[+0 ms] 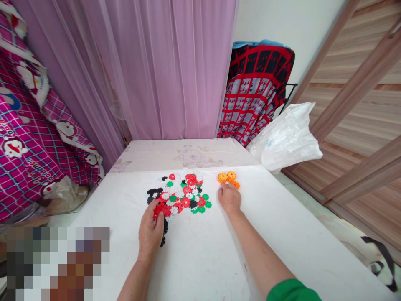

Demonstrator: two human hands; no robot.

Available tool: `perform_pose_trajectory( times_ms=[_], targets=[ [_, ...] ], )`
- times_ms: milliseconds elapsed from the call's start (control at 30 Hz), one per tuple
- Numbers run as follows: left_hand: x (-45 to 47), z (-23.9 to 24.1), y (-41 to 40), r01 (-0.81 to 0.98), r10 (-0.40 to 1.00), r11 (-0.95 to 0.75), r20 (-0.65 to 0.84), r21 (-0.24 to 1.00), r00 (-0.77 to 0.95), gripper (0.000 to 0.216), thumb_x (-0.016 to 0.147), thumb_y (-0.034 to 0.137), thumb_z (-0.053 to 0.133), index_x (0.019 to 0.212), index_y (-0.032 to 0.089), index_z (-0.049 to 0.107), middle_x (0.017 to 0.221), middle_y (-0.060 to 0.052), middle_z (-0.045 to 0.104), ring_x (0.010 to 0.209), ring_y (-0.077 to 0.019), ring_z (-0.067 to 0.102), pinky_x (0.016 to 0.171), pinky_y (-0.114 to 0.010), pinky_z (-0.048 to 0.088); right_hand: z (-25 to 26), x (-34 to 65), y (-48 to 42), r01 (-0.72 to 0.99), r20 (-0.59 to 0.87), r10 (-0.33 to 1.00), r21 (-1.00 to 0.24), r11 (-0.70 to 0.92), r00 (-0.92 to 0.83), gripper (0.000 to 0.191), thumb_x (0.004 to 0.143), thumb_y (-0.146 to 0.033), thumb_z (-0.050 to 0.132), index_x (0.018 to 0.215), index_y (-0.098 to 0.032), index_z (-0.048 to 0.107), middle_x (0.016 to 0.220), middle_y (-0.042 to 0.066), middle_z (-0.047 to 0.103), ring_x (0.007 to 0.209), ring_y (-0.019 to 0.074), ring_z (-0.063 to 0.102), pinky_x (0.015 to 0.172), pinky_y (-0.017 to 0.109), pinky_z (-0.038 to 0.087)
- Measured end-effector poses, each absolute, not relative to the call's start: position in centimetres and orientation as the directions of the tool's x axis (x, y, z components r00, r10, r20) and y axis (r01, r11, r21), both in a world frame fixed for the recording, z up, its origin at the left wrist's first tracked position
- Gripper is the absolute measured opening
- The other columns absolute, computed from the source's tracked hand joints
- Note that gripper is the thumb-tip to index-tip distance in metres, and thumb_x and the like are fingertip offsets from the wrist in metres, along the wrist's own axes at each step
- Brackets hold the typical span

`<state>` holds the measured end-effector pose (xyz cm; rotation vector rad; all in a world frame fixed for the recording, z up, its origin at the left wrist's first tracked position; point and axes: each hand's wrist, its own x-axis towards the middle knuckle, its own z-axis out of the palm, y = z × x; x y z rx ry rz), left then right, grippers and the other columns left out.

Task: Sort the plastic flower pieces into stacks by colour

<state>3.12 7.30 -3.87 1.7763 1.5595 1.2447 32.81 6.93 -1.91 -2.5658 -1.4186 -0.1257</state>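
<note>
A spread pile of plastic snowflake discs (186, 202) in red, white, green and black lies on the white-covered table (200, 259). My left hand (151, 230) rests at the pile's near left edge, thumb and fingers apart, beside red discs (163, 209). Black discs (166, 226) show partly just right of that thumb. To the right of the pile, orange snowflake discs (222, 178) sit in small stacks. My right hand (230, 199) is at their near side, its fingers bent together on an orange disc (235, 184); the fingertips are partly hidden.
A white plastic bag (286, 138) stands by the table's far right corner. Behind the table hangs a purple curtain (181, 71). A red patterned cloth (250, 92) covers something at the back, and a wooden wardrobe (360, 108) stands to the right.
</note>
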Motion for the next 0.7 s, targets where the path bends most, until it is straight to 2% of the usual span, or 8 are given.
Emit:
perform_pose_trajectory(
  times_ms=[267,533,700],
  targets=[
    [3.1,-3.9,7.4,0.525,0.952,-0.231,0.301,0.819,-0.051,0.041,0.088,0.036,0.048,0.126,0.024,0.058,0.134,-0.008,0.06,0.129,-0.0235,0.051,0.112,-0.043,0.038,-2.1,32.7,6.5,0.853,0.202,0.829,-0.152,-0.499,0.521,0.033,0.092,-0.024,0.047,0.118,-0.018,0.066,0.109,0.012,0.064,0.102,0.0222,0.058,0.082,0.03,0.041],
    [3.3,-3.8,7.6,0.512,0.949,-0.23,0.307,0.828,-0.07,0.041,0.086,0.034,0.05,0.124,0.025,0.059,0.132,-0.006,0.062,0.127,-0.0235,0.053,0.11,-0.042,0.04,-2.6,32.0,4.4,0.893,0.259,0.861,-0.235,-0.383,0.438,0.031,0.089,-0.018,0.047,0.112,-0.018,0.069,0.106,0.009,0.065,0.1,0.0202,0.056,0.089,0.027,0.038],
    [3.2,-3.6,7.5,0.518,0.947,-0.237,0.313,0.822,-0.064,0.041,0.086,0.033,0.049,0.124,0.024,0.059,0.132,-0.007,0.062,0.126,-0.0237,0.054,0.11,-0.043,0.041,-2.5,32.1,4.3,0.882,0.282,0.845,-0.278,-0.381,0.454,0.035,0.089,-0.015,0.046,0.118,-0.016,0.064,0.11,0.009,0.065,0.104,0.0199,0.056,0.092,0.027,0.038]
  ],
)
